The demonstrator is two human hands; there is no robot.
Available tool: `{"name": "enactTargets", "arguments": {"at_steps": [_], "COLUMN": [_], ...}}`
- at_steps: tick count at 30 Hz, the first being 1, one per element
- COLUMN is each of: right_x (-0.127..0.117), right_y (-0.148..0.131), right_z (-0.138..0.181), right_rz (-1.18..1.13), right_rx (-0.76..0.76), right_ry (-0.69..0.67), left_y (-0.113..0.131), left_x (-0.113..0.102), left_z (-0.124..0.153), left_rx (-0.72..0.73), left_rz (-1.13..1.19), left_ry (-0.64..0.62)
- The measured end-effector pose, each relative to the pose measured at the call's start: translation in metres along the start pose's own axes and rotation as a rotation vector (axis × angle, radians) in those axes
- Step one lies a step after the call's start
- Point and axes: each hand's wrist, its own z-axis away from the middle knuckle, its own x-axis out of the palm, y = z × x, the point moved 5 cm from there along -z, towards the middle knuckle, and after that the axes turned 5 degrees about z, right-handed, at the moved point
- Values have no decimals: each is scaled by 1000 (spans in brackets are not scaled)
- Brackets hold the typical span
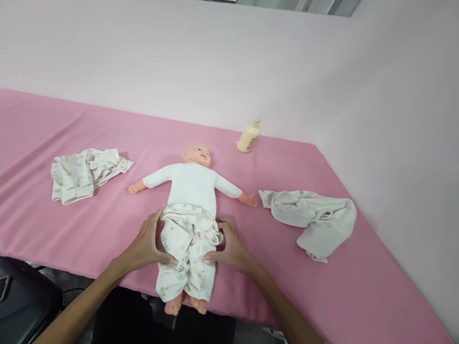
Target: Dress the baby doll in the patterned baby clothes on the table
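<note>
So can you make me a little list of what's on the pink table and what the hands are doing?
Surface: pink table cover
Middle: baby doll lying on its back, white top, arms spread out
Doll's legs: in patterned trousers, bare feet at the near edge
Left hand: on the trousers at the doll's hip
Right hand: on the trousers at the other hip
Left of doll: crumpled patterned garment
Right of doll: crumpled pale garment
Behind doll: cream bottle near the wall

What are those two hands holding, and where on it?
Both grip the doll's patterned trousers: the left hand at the doll's one hip, the right hand at the other.
</note>
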Motion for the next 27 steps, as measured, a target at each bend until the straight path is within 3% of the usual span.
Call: {"name": "enactTargets", "arguments": {"at_steps": [15,27], "right_x": [8,9], "right_y": [-5,-2], "right_z": [13,22], "right_rz": [49,-38], "right_rx": [50,126], "right_ry": [155,130], "left_y": [-11,4], "left_x": [12,13], "left_z": [11,24], "left_rx": [6,-45], "left_rz": [217,327], "left_ry": [100,98]}}
